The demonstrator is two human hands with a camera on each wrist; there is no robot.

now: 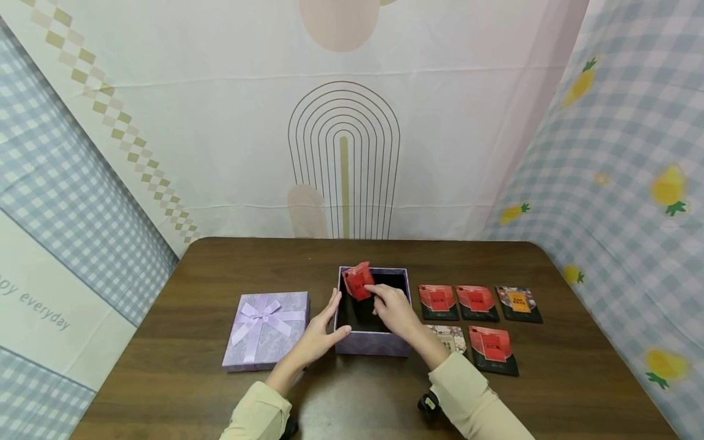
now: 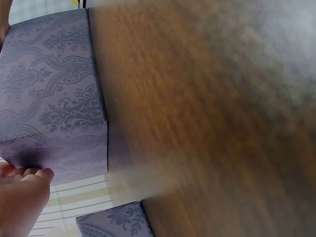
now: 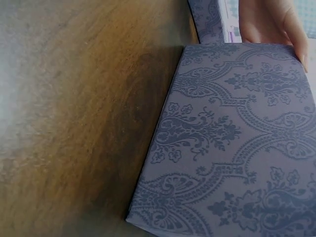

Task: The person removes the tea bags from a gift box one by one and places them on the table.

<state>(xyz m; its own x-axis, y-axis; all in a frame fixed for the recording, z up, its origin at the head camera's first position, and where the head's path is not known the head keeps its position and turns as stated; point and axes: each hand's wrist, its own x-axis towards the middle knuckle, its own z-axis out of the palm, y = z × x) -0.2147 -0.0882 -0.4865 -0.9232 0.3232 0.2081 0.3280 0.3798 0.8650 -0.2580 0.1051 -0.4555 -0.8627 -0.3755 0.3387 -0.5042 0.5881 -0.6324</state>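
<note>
A purple patterned box (image 1: 372,343) stands without its lid on the table, its dark inside facing up. My left hand (image 1: 315,341) rests against its left side, fingers extended along the wall and thumb at the front rim. The left wrist view shows these fingers (image 2: 30,174) touching the box wall (image 2: 54,84). Over the box, my right hand (image 1: 395,310) pinches a red packet (image 1: 357,280) at its lower right; the packet is tilted near the back left corner. My right thumb is hidden. In the right wrist view, the left hand (image 3: 269,22) appears behind the box (image 3: 232,133).
A lilac lid with a ribbon bow (image 1: 266,330) lies to the left. Right of the box lie several packets: red-and-black ones (image 1: 438,302), one with an orange label (image 1: 519,304), and a pale one (image 1: 448,338) partly under my right forearm. Curtains enclose the table (image 1: 192,379).
</note>
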